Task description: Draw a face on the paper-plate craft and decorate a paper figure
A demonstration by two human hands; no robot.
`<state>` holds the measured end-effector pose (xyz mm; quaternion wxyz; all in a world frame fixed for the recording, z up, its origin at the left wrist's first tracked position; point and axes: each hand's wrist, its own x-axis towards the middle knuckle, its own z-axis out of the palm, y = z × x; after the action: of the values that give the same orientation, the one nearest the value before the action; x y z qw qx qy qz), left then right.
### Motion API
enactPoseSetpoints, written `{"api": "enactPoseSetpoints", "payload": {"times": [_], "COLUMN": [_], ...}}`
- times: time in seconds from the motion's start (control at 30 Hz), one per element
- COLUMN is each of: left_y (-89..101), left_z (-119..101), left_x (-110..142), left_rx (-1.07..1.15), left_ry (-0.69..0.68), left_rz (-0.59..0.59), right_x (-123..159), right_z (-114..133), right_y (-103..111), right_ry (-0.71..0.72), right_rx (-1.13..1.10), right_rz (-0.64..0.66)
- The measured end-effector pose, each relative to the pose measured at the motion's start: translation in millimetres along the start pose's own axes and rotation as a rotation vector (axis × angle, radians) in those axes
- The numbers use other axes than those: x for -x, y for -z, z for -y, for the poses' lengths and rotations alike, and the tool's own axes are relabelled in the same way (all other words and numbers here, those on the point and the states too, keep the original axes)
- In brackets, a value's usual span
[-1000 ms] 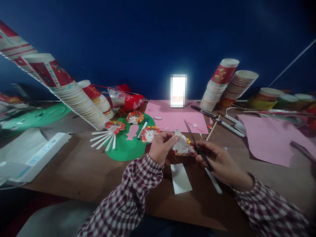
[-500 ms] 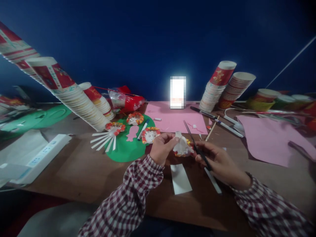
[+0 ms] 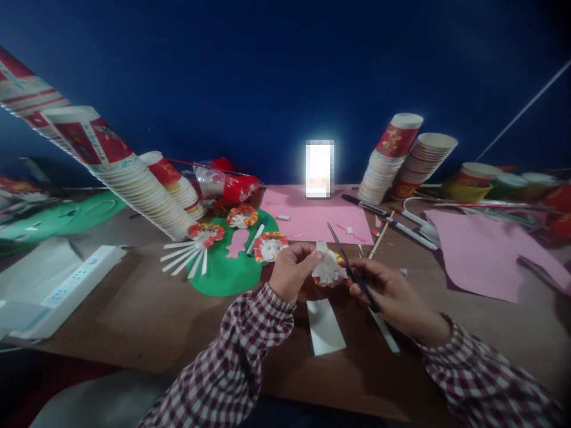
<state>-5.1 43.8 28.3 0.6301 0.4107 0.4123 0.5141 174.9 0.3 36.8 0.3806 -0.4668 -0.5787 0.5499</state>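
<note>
While the left hand steadies it, a fringed paper piece, white with a red-and-yellow edge, is held up over the brown table, the left thumb and forefinger clamped together on its ten o'clock side. At its four o'clock, the right hand has its fingers closed around a slim black tool, whose tip points toward eleven; whether the tool or the right fingertips touch the paper, I cannot tell. Taking that piece as the dial's centre, a white card lies flat at six o'clock and a narrow pale strip at five, near the right hand. Toward nine, a green sheet bears a pink cutout and a marker; at the sheet's own ten o'clock, white strips fan out. A pink sheet spreads at twelve, with a bright, blurred-out screen standing on its far part. Leaning cup stacks rise at ten and one o'clock.
</note>
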Motion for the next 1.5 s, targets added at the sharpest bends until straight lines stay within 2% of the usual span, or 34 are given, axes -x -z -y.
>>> {"api": "enactPoseSetpoints", "payload": {"times": [0.23,0.6,1.3,1.5], "left_y": [0.0,-0.9,1.5,1.1], "left_z": [1.0,2.3,7.6,7.0], "left_x": [-0.2,-0.6,-1.1,-1.1], "left_rx": [-0.016,-0.035,-0.043,-0.048], "left_ry": [0.001,0.035,0.033,0.037], "left_rz": [0.011,0.008,0.031,0.005], "right_x": [-0.2,0.6,0.4,0.1], "right_z": [-1.9,-7.1,-2.6,-3.5], "right_y": [0.0,-2.4,-1.3,-1.2], "right_ry": [-0.035,-0.055,-0.097,-0.122], "right_rx": [0.051,-0.01,0.03,-0.046], "right_rz": [0.017,0.057,0.088,0.098]}}
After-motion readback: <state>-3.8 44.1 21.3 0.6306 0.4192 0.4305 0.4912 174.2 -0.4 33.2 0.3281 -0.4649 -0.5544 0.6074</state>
